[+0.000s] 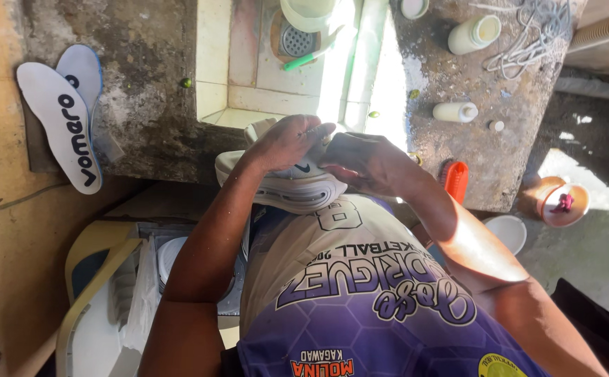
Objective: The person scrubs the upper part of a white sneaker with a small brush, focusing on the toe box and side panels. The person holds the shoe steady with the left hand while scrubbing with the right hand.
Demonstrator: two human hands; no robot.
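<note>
Setting: rough concrete worktop (pixel 144 63) around a pale tiled sink (pixel 262 84), sunlit on the right side, seen from above.
Nearest: the person's purple and beige jersey (pixel 346 293) fills the lower middle; a white plastic chair (pixel 102 293) stands at lower left.
Shoe: a white sneaker (pixel 283 185) is held against the body at the worktop's front edge, its thick ribbed sole turned toward the camera.
Left hand: the left hand (pixel 287 143) lies over the top of the sneaker, fingers curled down and clamped on it.
Right hand: the right hand (pixel 364 162) presses against the sneaker's side, fingers bent together and gripping it, touching the left hand.
Beside: an orange brush (pixel 456 180) sits just right of the right forearm.
Left: two white insoles (pixel 64 115) lean at the worktop's left end.
Farther: a small white bottle (pixel 456 112) lies on its side on the worktop.
Farthest: a white jar (pixel 473 33) stands near a coil of pale cord (pixel 528 35); a green-handled brush (pixel 304 59) lies in the sink by the drain.
</note>
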